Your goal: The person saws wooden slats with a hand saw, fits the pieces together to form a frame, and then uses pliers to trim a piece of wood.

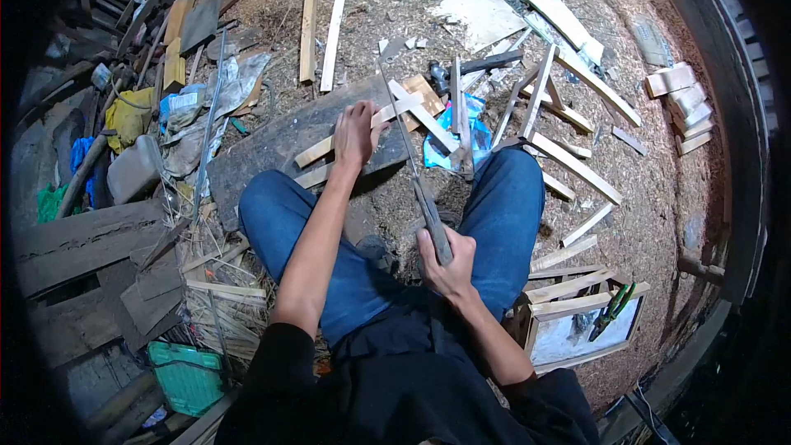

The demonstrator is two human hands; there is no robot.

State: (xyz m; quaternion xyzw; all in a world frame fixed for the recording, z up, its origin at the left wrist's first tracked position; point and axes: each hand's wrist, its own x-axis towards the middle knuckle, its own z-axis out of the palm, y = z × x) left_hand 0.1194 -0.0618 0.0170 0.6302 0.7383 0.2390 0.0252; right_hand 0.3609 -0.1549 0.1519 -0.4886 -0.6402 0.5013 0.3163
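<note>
My right hand (451, 265) is wrapped around the handle of a long, thin-bladed saw (402, 128), seen almost edge-on. Its blade points away from me and crosses a pale wooden strip (315, 152). With fingers curled over that strip, my left hand (354, 136) holds it on a dark, worn board (262, 147) between my knees. The strip sticks out on both sides of this hand. A second light piece of wood (428, 122) slants beside the blade on the right. How deep the blade sits in the strip cannot be made out.
A hammer (439, 78) lies beyond the board. Joined wooden frames (577, 169) stand at right, near stacked blocks (685, 103). Green-handled pliers (611, 311) rest on a frame by my right knee. Scrap wood and a white jerrycan (134, 169) crowd the left; sawdust covers the ground.
</note>
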